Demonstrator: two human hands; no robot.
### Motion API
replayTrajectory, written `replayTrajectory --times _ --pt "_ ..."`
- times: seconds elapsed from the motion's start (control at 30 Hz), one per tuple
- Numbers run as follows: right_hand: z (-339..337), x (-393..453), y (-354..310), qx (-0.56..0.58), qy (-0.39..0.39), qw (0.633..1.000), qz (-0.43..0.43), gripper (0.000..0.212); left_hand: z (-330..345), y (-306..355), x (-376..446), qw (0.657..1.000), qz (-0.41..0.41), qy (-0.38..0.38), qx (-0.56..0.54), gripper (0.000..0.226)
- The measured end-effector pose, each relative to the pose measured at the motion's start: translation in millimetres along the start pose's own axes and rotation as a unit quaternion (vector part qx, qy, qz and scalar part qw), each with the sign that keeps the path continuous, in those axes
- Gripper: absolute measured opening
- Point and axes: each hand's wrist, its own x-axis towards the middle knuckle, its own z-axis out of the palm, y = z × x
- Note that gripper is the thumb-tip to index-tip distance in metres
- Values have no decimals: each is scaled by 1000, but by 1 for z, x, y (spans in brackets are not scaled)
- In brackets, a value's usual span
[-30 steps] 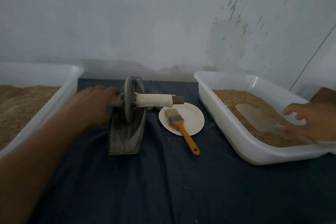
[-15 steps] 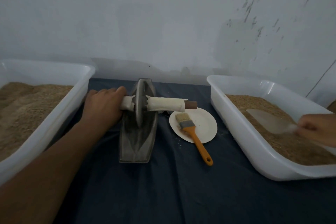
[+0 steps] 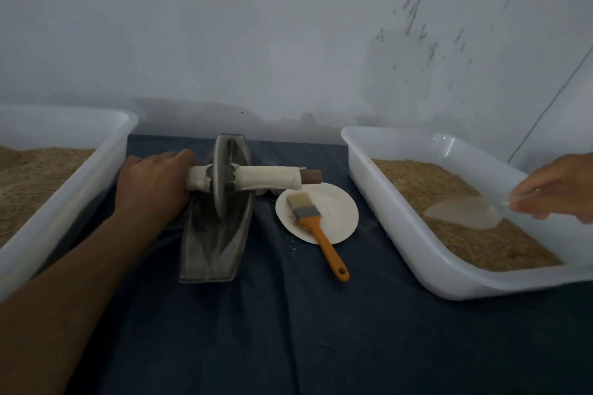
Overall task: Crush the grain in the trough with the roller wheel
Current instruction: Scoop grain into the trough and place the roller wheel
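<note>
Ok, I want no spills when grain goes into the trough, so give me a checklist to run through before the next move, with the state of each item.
1. Left hand grips the roller handle: ok.
2. Roller wheel upright in the trough: ok.
3. Right hand holds the clear scoop: ok.
4. Scoop loaded with grain: cannot tell, it lies on the grain in the right tub.
5. Grain already in the trough: cannot tell.
6. Brush on its plate, clear of the trough: ok.
</note>
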Motion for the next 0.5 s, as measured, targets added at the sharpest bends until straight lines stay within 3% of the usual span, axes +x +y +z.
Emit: replayTrajectory --times 0.23,0.5 --pt "25 -16 -76 -32 -49 996 -64 24 -1 4 -6 1000 -13 7 18 17" --pt "64 17 -101 -47 -11 996 -75 44 -4 7 -14 999 7 22 41 28"
